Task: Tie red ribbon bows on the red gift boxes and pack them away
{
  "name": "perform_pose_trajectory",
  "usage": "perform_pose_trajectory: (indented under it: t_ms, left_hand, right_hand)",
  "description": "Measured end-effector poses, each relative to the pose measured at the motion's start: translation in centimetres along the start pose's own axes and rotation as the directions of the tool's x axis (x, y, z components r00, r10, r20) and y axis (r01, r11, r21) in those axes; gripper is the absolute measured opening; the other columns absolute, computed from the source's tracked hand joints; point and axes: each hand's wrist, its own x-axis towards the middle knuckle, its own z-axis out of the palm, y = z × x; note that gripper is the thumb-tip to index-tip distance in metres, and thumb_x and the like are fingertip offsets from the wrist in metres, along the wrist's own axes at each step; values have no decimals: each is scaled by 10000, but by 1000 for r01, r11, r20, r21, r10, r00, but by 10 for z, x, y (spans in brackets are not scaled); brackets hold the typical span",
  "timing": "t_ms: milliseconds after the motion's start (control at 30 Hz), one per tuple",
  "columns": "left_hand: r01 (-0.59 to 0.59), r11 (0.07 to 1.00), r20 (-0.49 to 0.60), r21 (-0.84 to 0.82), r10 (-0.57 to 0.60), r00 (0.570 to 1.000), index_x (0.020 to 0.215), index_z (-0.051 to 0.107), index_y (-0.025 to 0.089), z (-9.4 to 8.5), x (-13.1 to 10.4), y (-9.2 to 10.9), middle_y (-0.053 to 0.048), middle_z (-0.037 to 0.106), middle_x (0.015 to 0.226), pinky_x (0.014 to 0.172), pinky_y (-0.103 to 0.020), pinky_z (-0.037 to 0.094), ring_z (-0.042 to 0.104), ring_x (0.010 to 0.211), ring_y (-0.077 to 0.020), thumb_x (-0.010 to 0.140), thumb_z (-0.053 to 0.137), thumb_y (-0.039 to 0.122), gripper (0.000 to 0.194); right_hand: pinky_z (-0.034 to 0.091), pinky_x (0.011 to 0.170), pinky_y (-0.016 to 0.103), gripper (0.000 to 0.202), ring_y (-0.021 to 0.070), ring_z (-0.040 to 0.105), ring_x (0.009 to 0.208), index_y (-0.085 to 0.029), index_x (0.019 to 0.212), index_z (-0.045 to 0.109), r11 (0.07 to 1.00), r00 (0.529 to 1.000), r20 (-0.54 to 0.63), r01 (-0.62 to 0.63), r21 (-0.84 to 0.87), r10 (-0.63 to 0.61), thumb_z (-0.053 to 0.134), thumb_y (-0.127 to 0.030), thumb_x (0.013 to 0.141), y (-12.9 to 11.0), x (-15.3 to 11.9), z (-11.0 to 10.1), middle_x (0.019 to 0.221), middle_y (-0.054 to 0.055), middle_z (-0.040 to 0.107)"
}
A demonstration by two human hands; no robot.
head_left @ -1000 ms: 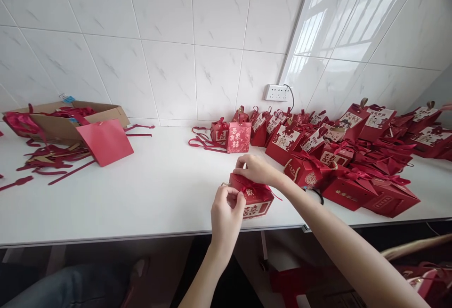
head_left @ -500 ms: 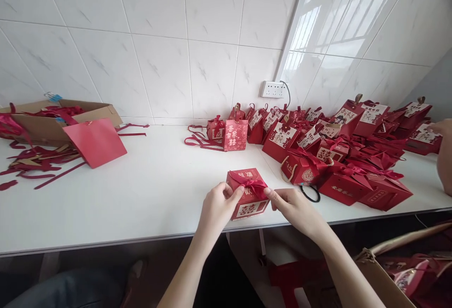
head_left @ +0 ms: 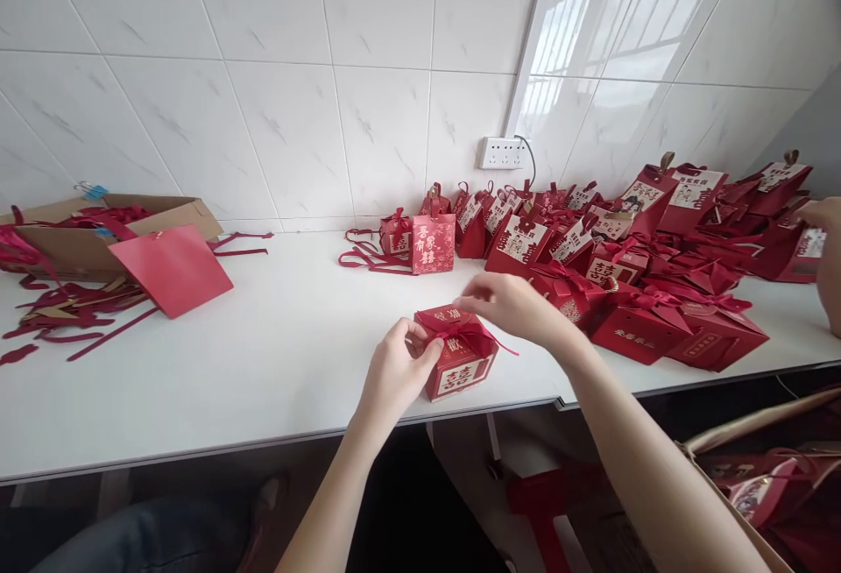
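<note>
A red gift box (head_left: 465, 373) with gold lettering and a white printed panel stands near the table's front edge. Across its top lies a red satin ribbon (head_left: 483, 341), with one thin end sticking out to the right. My left hand (head_left: 402, 364) is at the box's left side, thumb and forefinger pinched on the ribbon. Over the back of the box, my right hand (head_left: 512, 303) has its fingers bent together near the top edge. What its fingertips hold, if anything, is hidden.
Many red gift boxes (head_left: 640, 328) crowd the right of the white table (head_left: 295, 363). A cardboard box (head_left: 72, 249) of ribbons, loose ribbons and a flat red card (head_left: 172, 268) lie left. Another person's hand (head_left: 829, 227) is at far right.
My right hand has left the bow's right side and moved up and left over the box's back. A ribbon end now sticks out right. My left hand stays pinched on the ribbon.
</note>
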Motion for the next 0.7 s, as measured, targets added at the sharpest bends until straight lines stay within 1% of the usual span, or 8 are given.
perform_pose_trajectory:
  t_ms: [67, 133, 200, 267, 367, 467, 633, 700]
  left_hand:
    - [-87, 994, -42, 65, 90, 995, 768, 533, 196, 2, 0, 1, -5, 582, 796, 679, -263, 449, 549, 732, -144, 752, 561, 268, 78]
    - [-144, 982, -17, 124, 147, 989, 788, 561, 203, 2, 1, 2, -10, 566, 820, 726, -281, 449, 540, 782, -154, 761, 532, 205, 40]
    - [-179, 970, 8, 162, 180, 984, 777, 570, 202, 3, 2, 3, -17, 555, 816, 736, -294, 452, 536, 810, -166, 763, 510, 165, 71]
    - [-222, 958, -2, 183, 226, 974, 794, 563, 195, 3, 3, 3, -27, 557, 836, 742, -304, 458, 538, 834, -176, 752, 500, 126, 102]
    - [-276, 943, 8, 185, 279, 960, 915, 562, 197, 5, 3, 3, -40, 572, 899, 775, -318, 463, 545, 888, -188, 739, 480, 77, 227]
    - [-278, 948, 39, 153, 276, 960, 1015, 561, 208, 6, 3, 2, -46, 579, 960, 815, -323, 458, 547, 931, -190, 756, 461, 77, 307]
    - [-275, 956, 76, 100, 268, 960, 1001, 607, 223, 6, 4, 1, -42, 584, 1011, 848, -321, 452, 549, 945, -185, 786, 439, 101, 299]
    - [-263, 960, 74, 91, 257, 963, 981, 622, 226, 6, 5, 2, -44, 588, 1001, 845, -324, 451, 551, 937, -187, 789, 442, 111, 287]
  right_hand:
    - [361, 532, 225, 220, 134, 546, 619, -182, 694, 650, 992, 979, 182, 107, -68, -93, 589, -389, 737, -12, 18, 7, 703, 26, 653]
    - [348, 506, 216, 161, 131, 550, 612, -169, 683, 656, 977, 940, 315, 174, -120, -128, 590, -311, 722, -19, 30, 16, 684, 33, 654]
    - [338, 492, 210, 133, 123, 542, 598, -166, 667, 654, 964, 917, 372, 216, -154, -145, 559, -244, 716, -21, 36, 21, 668, 31, 651]
    - [328, 477, 209, 157, 113, 527, 571, -167, 636, 646, 961, 906, 397, 226, -161, -147, 527, -221, 723, -20, 38, 23, 641, 24, 644]
    - [347, 485, 203, 146, 109, 532, 574, -168, 648, 650, 980, 926, 359, 163, -112, -113, 529, -203, 722, -17, 39, 22, 647, 17, 652]
    - [385, 528, 194, 116, 109, 561, 615, -169, 686, 658, 995, 956, 280, 100, -20, -90, 548, -184, 723, -14, 42, 25, 685, 11, 669]
    - [391, 545, 206, 115, 116, 575, 622, -168, 659, 631, 999, 986, 163, 38, 28, -43, 588, -230, 746, -14, 49, 35, 678, 13, 667]
    - [388, 554, 213, 137, 117, 573, 620, -168, 659, 618, 998, 995, 87, 37, 44, -41, 598, -259, 760, -14, 45, 35, 682, 16, 664]
